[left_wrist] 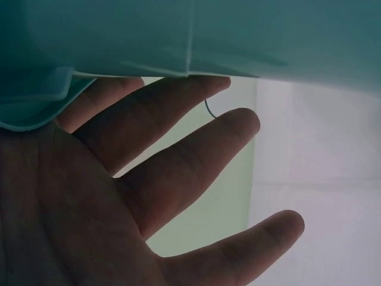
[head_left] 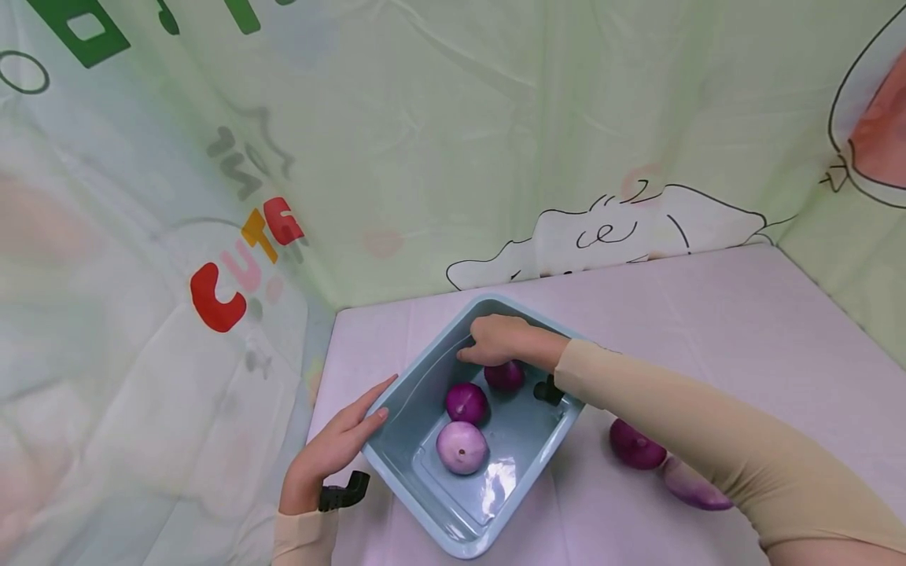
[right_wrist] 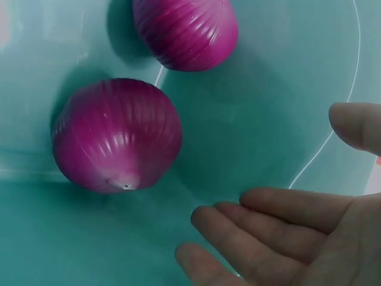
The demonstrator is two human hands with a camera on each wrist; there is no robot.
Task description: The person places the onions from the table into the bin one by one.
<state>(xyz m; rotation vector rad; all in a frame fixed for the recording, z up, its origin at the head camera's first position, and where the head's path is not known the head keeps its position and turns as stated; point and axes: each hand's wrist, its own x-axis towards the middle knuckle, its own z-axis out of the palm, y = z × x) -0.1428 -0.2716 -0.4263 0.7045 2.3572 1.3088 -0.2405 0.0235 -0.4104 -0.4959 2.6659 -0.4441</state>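
A blue plastic basin (head_left: 425, 499) stands at an angle on the table with three purple onions inside. Nearest my right hand is a dark onion (head_left: 505, 379); a second dark onion (head_left: 467, 403) and a paler onion (head_left: 462, 449) sit closer to me. My left hand (head_left: 340, 436) holds the basin's left rim, thumb over the edge; the other fingers (left_wrist: 178, 173) stretch along the outside of the wall. Inside the basin, near its far end, my right hand (head_left: 499, 339) hovers with loosely bent fingers (right_wrist: 256, 250), apart from the onion (right_wrist: 116, 140) and holding nothing.
On the table (head_left: 679, 314) right of the basin lie a dark purple onion (head_left: 635, 445) and a paler purple one (head_left: 694, 485), partly hidden by my right sleeve (head_left: 679, 417). Printed cloth walls (head_left: 425, 157) rise behind and at both sides.
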